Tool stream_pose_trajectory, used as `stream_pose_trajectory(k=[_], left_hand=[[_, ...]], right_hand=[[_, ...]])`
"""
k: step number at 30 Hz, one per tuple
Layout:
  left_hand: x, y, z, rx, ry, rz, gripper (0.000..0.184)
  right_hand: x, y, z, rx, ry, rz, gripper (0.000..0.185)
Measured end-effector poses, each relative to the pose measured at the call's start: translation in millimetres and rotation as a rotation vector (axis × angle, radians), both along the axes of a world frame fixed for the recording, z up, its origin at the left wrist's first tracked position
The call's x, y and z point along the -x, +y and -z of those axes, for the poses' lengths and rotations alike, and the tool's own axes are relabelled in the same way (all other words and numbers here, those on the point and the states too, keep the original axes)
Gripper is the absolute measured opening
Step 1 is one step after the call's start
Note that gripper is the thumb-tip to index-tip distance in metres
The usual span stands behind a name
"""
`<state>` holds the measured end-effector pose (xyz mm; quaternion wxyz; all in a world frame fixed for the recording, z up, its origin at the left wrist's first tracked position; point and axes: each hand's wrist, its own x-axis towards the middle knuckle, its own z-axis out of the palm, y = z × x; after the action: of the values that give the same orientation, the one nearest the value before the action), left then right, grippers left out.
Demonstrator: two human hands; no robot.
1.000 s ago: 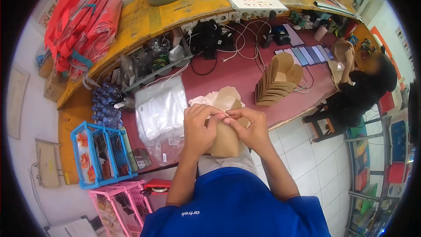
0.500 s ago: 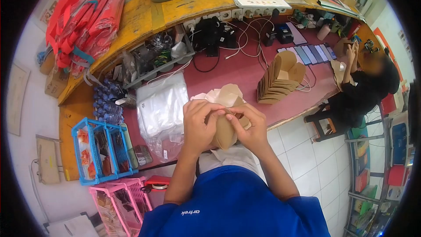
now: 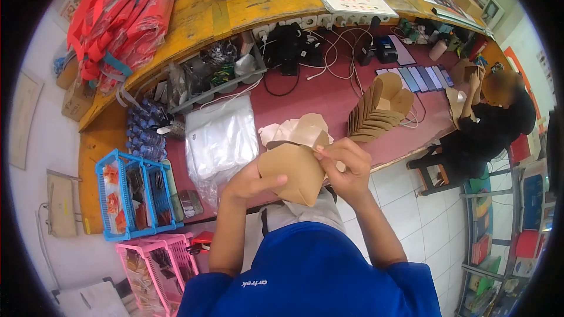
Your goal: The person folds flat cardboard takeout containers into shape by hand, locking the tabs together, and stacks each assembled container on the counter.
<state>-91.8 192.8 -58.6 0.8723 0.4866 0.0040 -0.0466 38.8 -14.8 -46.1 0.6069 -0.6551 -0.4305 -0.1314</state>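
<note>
A brown paper box (image 3: 292, 171) is held up in front of the blue shirt. My left hand (image 3: 251, 183) grips its left side, the thumb lying across the outer face and the other fingers behind it. At the box's upper right edge, my right hand (image 3: 348, 167) pinches the paper with its fingertips. Just beyond, on the red desk, lie lighter brown paper pieces (image 3: 302, 129), partly hidden by the box. A nested stack of folded brown boxes (image 3: 379, 108) stands to the right of them.
Left of the hands lies a pile of clear plastic bags (image 3: 218, 141). Blue baskets (image 3: 141, 196) and a pink basket (image 3: 157, 270) are at the lower left. Cables and a row of phones (image 3: 414, 78) lie farther back. Another person (image 3: 499, 111) sits at the right, hands on brown paper.
My left hand has shifted from the box's top edge down to its left side. The box has turned, showing a broad face, and my right hand has moved slightly right.
</note>
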Motion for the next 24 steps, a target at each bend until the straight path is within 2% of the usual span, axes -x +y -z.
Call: stream_pose_trajectory(k=[2, 6, 10, 14, 18, 24], left_hand=[[-6, 2, 1, -0.140, 0.083, -0.012, 0.053], [-9, -7, -9, -0.114, 0.081, -0.018, 0.052], [-9, -9, -10, -0.053, 0.073, -0.010, 0.049], [-8, -11, -19, 0.036, 0.067, 0.014, 0.048], [-8, -6, -11, -0.066, 0.137, -0.005, 0.053], [-11, -8, -7, -0.078, 0.075, -0.004, 0.053]], right_hand=[[-4, -4, -6, 0.029, -0.081, 0.000, 0.021], [-15, -13, -19, 0.092, -0.329, 0.008, 0.029], [-18, -18, -25, 0.098, -0.374, -0.004, 0.033], [-23, -21, -35, 0.210, -0.522, -0.148, 0.035], [-28, -25, -39, 0.322, -0.598, -0.236, 0.033], [-32, -25, -37, 0.344, -0.709, -0.187, 0.038]])
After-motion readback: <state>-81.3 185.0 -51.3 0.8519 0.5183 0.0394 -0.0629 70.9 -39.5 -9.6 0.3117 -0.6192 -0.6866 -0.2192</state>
